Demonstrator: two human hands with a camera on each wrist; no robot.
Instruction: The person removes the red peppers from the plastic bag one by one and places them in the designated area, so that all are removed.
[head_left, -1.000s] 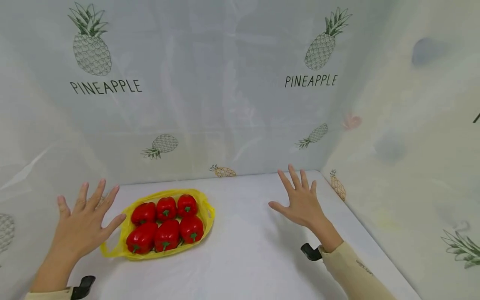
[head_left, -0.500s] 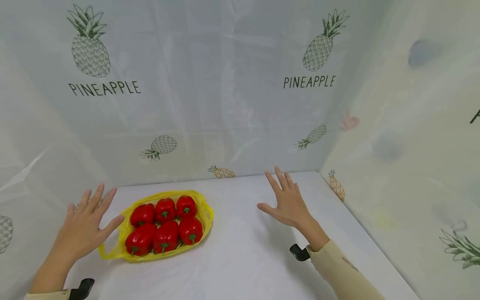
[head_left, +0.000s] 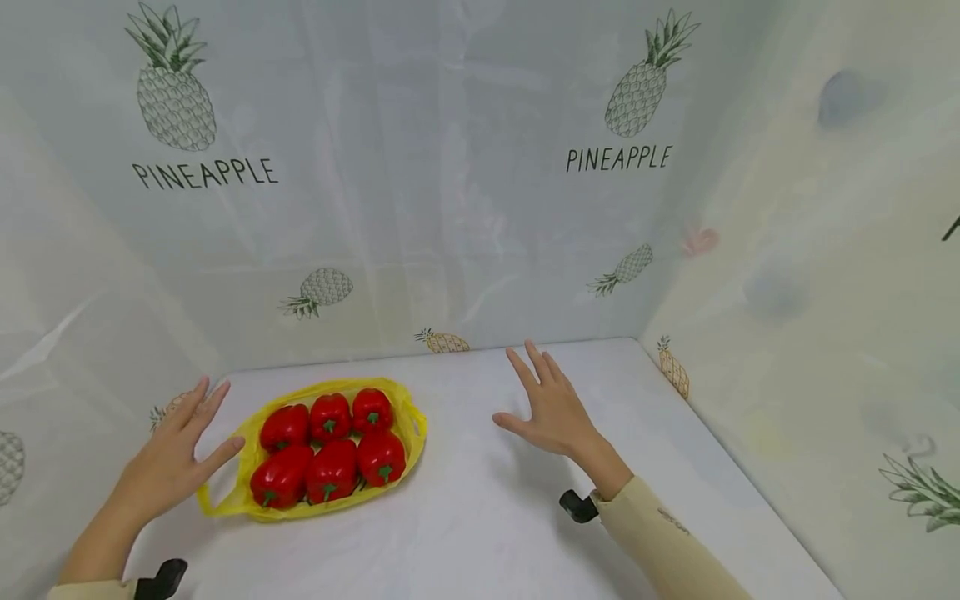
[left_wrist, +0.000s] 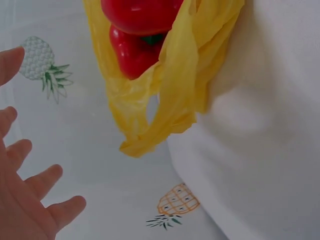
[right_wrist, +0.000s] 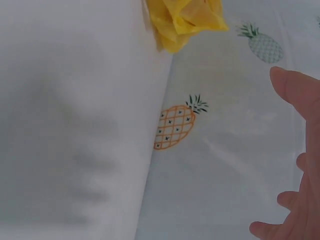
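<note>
We see the person's left hand [head_left: 161, 467] with its fingers loosely straightened, the thumb well out from them, and the left wrist view shows us five digits with gaps between the tips. That hand is nearest to a yellow, thin plastic bag with an open top [head_left: 281, 513]; in the head view the thumb tip comes right up to its left edge, while from the wrist we make out a space between fingers and plastic. The right hand [head_left: 553, 417], also spread and straight-fingered with its thumb apart, hangs above a smooth white tablecloth [head_left: 465, 475], well to the right of the bag. The bag lies on the left part of the cloth, its long axis running slantwise from near left to far right, with one loop handle at each end. Inside we count six glossy red bell peppers [head_left: 332, 471] in two rows of three, most of their short green stems [head_left: 327, 493] turned toward the person. We count two beige sleeves [head_left: 660, 533] and two black wrist pieces [head_left: 577, 506], one on each arm. Behind the cloth hangs a pale sheet printed with pineapples [head_left: 480, 183]; we read the word PINEAPPLE on it twice.
</note>
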